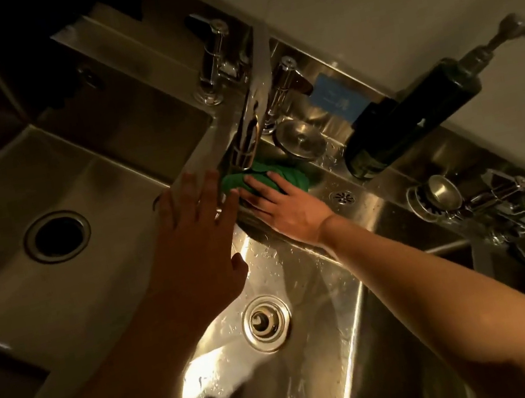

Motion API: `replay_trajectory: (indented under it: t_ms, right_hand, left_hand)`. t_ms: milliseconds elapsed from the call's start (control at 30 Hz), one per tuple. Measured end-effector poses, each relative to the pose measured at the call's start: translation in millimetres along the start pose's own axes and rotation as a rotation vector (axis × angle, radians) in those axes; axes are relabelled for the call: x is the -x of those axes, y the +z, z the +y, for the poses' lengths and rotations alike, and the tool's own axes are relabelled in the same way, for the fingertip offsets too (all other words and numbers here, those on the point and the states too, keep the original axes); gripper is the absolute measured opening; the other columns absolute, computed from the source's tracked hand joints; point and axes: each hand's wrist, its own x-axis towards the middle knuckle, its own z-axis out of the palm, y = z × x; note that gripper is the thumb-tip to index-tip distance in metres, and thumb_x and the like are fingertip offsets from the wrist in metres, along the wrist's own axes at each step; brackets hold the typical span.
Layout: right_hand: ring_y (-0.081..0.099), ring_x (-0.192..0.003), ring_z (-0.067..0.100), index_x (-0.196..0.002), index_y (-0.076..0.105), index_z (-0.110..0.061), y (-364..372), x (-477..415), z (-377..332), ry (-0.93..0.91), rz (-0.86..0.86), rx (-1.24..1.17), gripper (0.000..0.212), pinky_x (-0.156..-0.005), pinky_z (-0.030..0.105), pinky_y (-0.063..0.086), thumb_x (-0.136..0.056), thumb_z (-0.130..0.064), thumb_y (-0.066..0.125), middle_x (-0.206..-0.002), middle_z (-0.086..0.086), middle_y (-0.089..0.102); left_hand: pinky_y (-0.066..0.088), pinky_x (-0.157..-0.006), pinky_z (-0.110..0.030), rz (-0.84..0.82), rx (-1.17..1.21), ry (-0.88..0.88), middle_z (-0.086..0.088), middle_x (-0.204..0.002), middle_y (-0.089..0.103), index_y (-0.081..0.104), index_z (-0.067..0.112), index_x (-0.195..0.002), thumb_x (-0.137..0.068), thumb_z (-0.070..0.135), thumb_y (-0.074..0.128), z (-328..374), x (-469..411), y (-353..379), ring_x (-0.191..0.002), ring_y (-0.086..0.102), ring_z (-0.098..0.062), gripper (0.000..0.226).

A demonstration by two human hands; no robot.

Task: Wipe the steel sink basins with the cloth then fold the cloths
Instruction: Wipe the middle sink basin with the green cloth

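My green cloth (pixel 264 177) is bunched at the far end of the middle steel basin (pixel 306 281), against the back wall and just beside the divider (pixel 201 150) that separates this basin from the one on its left. My right hand (pixel 285 210) lies flat on top of the cloth, fingers straight and slightly spread, pressing it to the steel rather than curling round it. My left hand (pixel 193 231) rests across the divider with its fingers straight and close together, the thumb hanging off toward the middle basin; it holds nothing.

The floor of the middle basin is wet and glinting, with water drops scattered around its round drain (pixel 266 323). A small perforated grate (pixel 341 197) sits on the ledge just right of my right wrist.

The left basin (pixel 96 191) has a wide dark drain opening (pixel 57 236). Chrome faucet handles (pixel 217 64) stand on the backsplash just above the cloth. To the right, a dark pump bottle (pixel 413 111) stands on the back ledge, and further right, more chrome tap fittings (pixel 517 211) are in view.
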Motion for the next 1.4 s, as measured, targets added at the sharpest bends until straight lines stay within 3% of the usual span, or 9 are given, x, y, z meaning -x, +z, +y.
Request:
replay_trajectory:
  t_ms: [67,200,333,433,567,833,1100,1267,1400]
  right_hand:
    - [0.005,-0.154,0.035,-0.154,0.034,-0.018,11,6,2,0.016,-0.003,0.015,0.074,-0.119,0.054,-0.002,-0.087,-0.014,0.064,-0.165,0.007,0.020]
    - [-0.028,-0.148,0.036,-0.148,0.046,-0.021,35,40,6,-0.059,-0.087,0.114,0.059,-0.116,0.054,-0.024,-0.091,-0.021,0.062,-0.165,0.006,-0.003]
    - [-0.024,-0.149,0.038,-0.144,0.049,-0.018,51,108,10,-0.142,-0.300,0.143,0.056,-0.118,0.055,-0.015,-0.089,-0.017,0.061,-0.166,0.009,-0.008]
    - [-0.039,-0.141,0.042,-0.147,0.044,-0.017,59,158,14,-0.198,-0.496,0.236,0.068,-0.113,0.060,-0.016,-0.084,-0.011,0.069,-0.163,0.015,-0.021]
    - [-0.044,-0.136,0.041,-0.151,0.041,-0.018,61,197,26,-0.257,-0.614,0.267,0.057,-0.112,0.058,-0.017,-0.096,-0.015,0.055,-0.159,0.013,-0.026]
    - [-0.021,-0.151,0.035,-0.154,0.028,-0.017,29,172,23,0.018,-0.297,0.043,0.079,-0.117,0.057,-0.017,-0.083,-0.016,0.061,-0.167,0.007,-0.010]
    - [0.002,-0.153,0.037,-0.154,0.035,-0.015,-7,59,16,0.059,-0.037,-0.032,0.062,-0.120,0.055,-0.008,-0.092,-0.015,0.038,-0.167,0.008,0.010]
    - [0.005,-0.154,0.036,-0.153,0.037,-0.025,-6,-12,-3,0.054,-0.072,-0.041,0.064,-0.119,0.057,0.000,-0.090,-0.017,0.039,-0.167,0.006,0.014]
    - [0.003,-0.154,0.036,-0.155,0.033,-0.022,25,-10,-30,0.017,-0.251,-0.061,0.073,-0.121,0.057,0.002,-0.086,-0.019,0.009,-0.168,0.005,0.013]
  left_hand:
    - [0.010,-0.123,-0.066,0.015,-0.010,0.002,-0.018,-0.171,0.011,0.036,0.019,-0.158,-0.071,0.059,0.060,1,0,3,-0.158,0.004,-0.044,0.099]
    - [0.013,-0.122,-0.067,0.062,-0.019,0.011,-0.019,-0.170,0.013,0.036,0.019,-0.158,-0.068,0.056,0.064,0,2,3,-0.158,0.006,-0.044,0.101]
    - [0.012,-0.121,-0.068,0.071,-0.037,0.027,-0.020,-0.169,0.016,0.041,0.019,-0.156,-0.068,0.057,0.065,-1,3,4,-0.158,0.006,-0.045,0.099]
    - [0.014,-0.119,-0.070,0.076,-0.037,0.025,-0.021,-0.170,0.013,0.037,0.016,-0.158,-0.073,0.058,0.061,-1,3,5,-0.158,0.004,-0.047,0.098]
    - [0.014,-0.118,-0.071,0.063,-0.038,0.024,-0.020,-0.172,0.006,0.030,0.015,-0.161,-0.078,0.057,0.056,0,3,7,-0.158,-0.002,-0.046,0.096]
    - [0.004,-0.122,-0.070,0.029,0.018,0.044,-0.023,-0.170,0.011,0.039,0.014,-0.158,-0.064,0.060,0.071,0,4,0,-0.157,0.000,-0.048,0.109]
    - [0.011,-0.120,-0.071,-0.059,0.005,0.047,-0.024,-0.167,0.019,0.036,0.017,-0.159,-0.061,0.059,0.075,1,2,-13,-0.155,0.009,-0.051,0.114]
    - [0.015,-0.120,-0.070,-0.063,0.009,0.034,-0.025,-0.166,0.018,0.041,0.014,-0.155,-0.063,0.053,0.079,4,1,-23,-0.153,0.015,-0.052,0.107]
    - [0.015,-0.120,-0.069,-0.081,-0.005,0.039,-0.024,-0.168,0.013,0.039,0.016,-0.156,-0.065,0.056,0.076,4,2,-25,-0.155,0.011,-0.051,0.106]
